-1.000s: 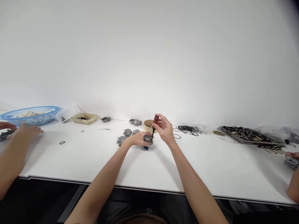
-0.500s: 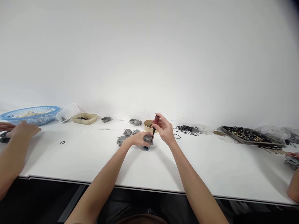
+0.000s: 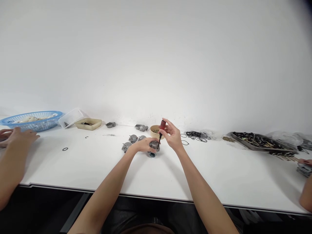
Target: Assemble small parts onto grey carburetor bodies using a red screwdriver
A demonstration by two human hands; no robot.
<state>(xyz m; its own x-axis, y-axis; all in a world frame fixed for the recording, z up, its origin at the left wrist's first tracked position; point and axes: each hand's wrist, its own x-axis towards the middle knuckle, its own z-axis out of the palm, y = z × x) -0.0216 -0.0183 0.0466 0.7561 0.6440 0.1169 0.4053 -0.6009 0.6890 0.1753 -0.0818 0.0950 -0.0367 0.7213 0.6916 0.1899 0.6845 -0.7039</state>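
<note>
My left hand point(image 3: 145, 145) is closed around a grey metal part point(image 3: 154, 145) on the white table, steadying it from the left. The fingers of my right hand point(image 3: 172, 134) grip the red handle of a screwdriver point(image 3: 162, 125). Its dark shaft slants down, and the tip meets the right side of the metal part. A round opening faces forward at the part's bottom. Just behind stands a round tan tub point(image 3: 154, 128) of small brass-coloured pieces, partly hidden by my right hand. More grey metal parts point(image 3: 126, 147) sit left of my left hand.
Further left are a yellowish tray point(image 3: 88, 123), a clear container point(image 3: 72, 117), a blue basket point(image 3: 46, 124) and a black ring point(image 3: 65, 149). Black rings point(image 3: 195, 136) and a loaded grey tray point(image 3: 260, 148) lie right. Other people's hands point(image 3: 18, 136) show at both edges.
At the far left, the other person's hands have shifted slightly left. My hands keep nearly the same place, the screwdriver still on the metal part.
</note>
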